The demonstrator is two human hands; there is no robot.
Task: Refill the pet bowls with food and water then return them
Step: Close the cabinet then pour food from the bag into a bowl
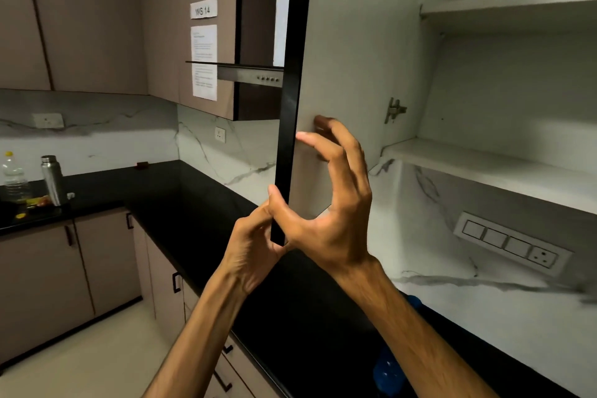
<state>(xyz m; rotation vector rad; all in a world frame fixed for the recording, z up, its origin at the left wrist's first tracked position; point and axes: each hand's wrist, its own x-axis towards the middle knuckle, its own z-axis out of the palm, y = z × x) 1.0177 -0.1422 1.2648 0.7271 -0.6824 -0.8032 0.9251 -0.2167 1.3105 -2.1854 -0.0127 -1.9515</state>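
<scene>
1. The tall white cupboard door with a black edge (339, 74) is seen swung open; its bottom corner is pinched by the left hand (250, 252).
2. The right hand (326, 203) is held against the door's inner side, fingers spread and bent.
3. A blue round thing (387, 371), maybe a bowl, is seen on the black shiny counter (193, 203), below the door.

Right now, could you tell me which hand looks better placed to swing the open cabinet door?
Probably the left hand: it grips the cabinet door by its lower corner, while the right hand hovers open beside it.
</scene>
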